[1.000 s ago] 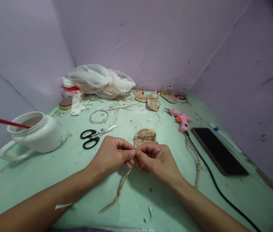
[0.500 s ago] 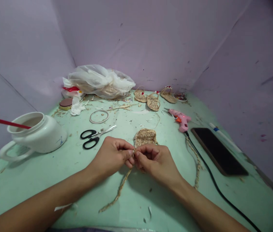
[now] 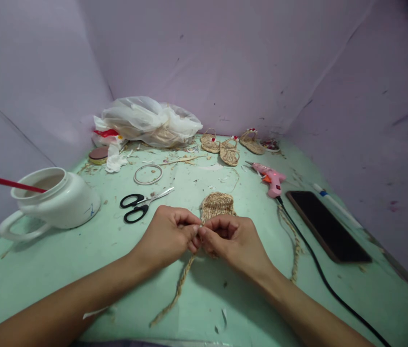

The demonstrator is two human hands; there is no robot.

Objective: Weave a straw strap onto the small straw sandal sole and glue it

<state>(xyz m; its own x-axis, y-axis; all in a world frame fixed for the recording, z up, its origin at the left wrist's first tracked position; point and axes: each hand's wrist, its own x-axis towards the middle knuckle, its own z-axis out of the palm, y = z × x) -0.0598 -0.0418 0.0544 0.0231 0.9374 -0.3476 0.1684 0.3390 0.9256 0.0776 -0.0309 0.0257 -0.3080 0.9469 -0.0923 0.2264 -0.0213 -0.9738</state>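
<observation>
A small tan piece coiled from braided straw-like cord (image 3: pixel 217 205) stands before me, its lower part behind my fingers. My left hand (image 3: pixel 170 236) is closed, thumb and forefinger pinching the cord at the piece's left edge. Right beside it, fingertips touching, my right hand (image 3: pixel 235 241) is closed in a pinch at the same edge. A loose end of braided cord (image 3: pixel 179 287) hangs from under the left fingers toward the table's front. The exact spot between the fingertips is hidden.
Black-handled scissors (image 3: pixel 142 205), a metal ring (image 3: pixel 148 174) and a white mug (image 3: pixel 77 197) with a red stick are on the left. A pink glue gun (image 3: pixel 273 180) and phone (image 3: pixel 329 226) lie right. Tiny woven sandals (image 3: pixel 229 154) and a plastic bag (image 3: pixel 149 120) sit behind.
Both hands stay pinched at the piece's left edge, with only slight finger movement. The loose cord end has shifted a little toward me.
</observation>
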